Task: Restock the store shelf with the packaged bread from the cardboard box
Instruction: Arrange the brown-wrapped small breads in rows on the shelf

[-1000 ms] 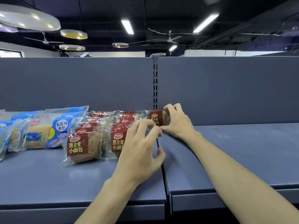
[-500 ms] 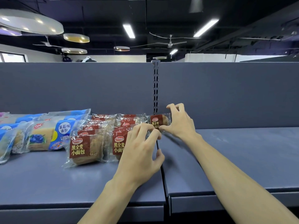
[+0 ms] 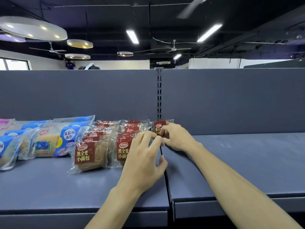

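Two hands work at the seam between two grey shelf boards, near the back panel. The right hand reaches to the back edge of the shelf and pinches a brown-labelled bread pack between its curled fingers and thumb; that pack stands against the back panel, right at the slotted upright where the boards meet. The left hand is in front of it, fingers bent with their tips meeting the right hand's fingers near the lower part of the same pack, thumb apart below; whether it actually grips the wrapper cannot be told, since the hand hides that spot. Just left of the hands, two rows of brown packs run from the back edge toward the front, overlapping one another, the front ones showing red-brown labels with white and yellow characters. The left hand covers part of the nearer row. Further left, toward the left edge of the shelf, lie blue-and-white blueberry packs, also overlapping, and a pink pack shows at the far left by the back edge. The right board carries only the right forearm above it.
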`<state>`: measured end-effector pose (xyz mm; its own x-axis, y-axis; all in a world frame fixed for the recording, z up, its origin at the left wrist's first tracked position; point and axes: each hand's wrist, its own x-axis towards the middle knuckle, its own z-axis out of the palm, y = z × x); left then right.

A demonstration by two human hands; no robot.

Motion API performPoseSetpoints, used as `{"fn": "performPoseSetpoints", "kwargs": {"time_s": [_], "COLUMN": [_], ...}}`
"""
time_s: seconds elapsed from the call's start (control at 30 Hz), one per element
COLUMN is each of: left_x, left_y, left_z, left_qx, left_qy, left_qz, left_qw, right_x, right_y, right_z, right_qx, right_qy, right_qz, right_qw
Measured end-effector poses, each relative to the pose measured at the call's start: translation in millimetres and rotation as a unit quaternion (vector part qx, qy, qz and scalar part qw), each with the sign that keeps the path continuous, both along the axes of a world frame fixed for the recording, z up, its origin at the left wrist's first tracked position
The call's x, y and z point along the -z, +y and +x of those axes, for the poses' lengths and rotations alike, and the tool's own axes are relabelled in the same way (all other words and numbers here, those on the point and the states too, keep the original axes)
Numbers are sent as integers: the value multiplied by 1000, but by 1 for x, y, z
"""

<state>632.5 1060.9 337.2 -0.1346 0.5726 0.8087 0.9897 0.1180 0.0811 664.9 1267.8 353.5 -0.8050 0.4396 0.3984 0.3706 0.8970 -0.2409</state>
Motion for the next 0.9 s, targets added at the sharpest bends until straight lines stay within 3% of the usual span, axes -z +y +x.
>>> {"fn": "performPoseSetpoints", "kwargs": {"time_s": [0.2,0.67,0.9], "left_x": [0,2,1], "left_y": [2,7,2], "left_z": [0,-4,0], "left_qx": [0,6,-5], "left_qy": [4,33,77], "left_qz": [2,-10,-49], "left_qw": [1000,999,996], "right_x": [3,-9,-40], "right_y": [2,-2,-39], "right_z": [-3,5,30], "right_qx": [-28,5,11], "right_qy": [-18,56,-11], "right_qz": [0,-14,61], "right_qw": [999,998,998]}}
